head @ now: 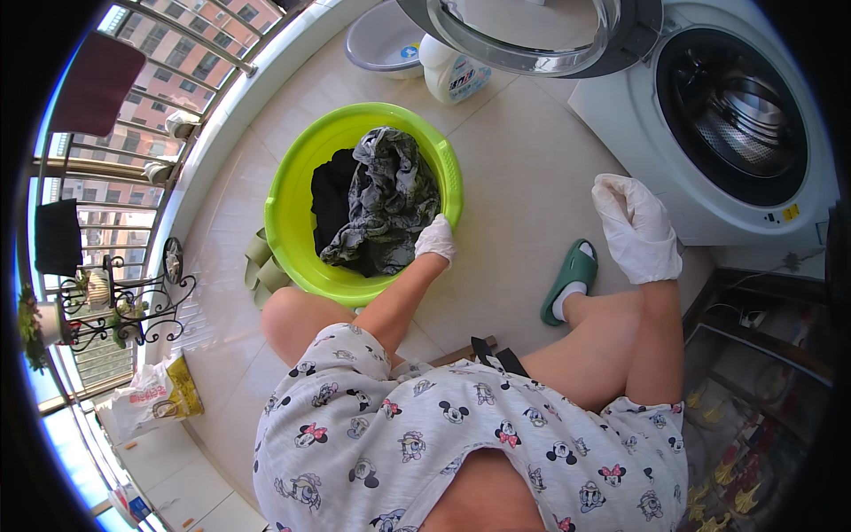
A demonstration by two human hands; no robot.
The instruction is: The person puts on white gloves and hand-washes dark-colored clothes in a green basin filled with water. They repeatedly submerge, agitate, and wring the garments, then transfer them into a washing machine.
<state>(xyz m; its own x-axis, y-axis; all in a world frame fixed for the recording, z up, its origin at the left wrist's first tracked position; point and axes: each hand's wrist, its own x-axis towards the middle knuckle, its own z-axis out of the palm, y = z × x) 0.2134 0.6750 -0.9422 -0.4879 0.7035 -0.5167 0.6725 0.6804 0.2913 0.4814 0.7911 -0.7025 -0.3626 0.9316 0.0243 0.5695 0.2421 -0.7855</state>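
A lime-green plastic basin (292, 199) stands on the tiled floor, holding a grey patterned garment (392, 186) and a black garment (330, 199). My left hand (436, 242), in a white glove, is at the basin's near right rim, beside the grey garment; whether its fingers grip the rim or cloth is hidden. On the right, my right hand (635, 229) is raised near the washing machine (625, 126), with white cloth covering it; the fingers cannot be made out, and glove and any held cloth cannot be told apart. The round machine door (615, 63) stands open.
A white detergent bottle (452, 73) and a grey-white basin (379, 40) stand beyond the green one. Green slippers (266, 266) lie at its left; another green slipper (568, 279) is on my foot. A plant stand (126, 299) and plastic bag (156, 396) are left, by the railing.
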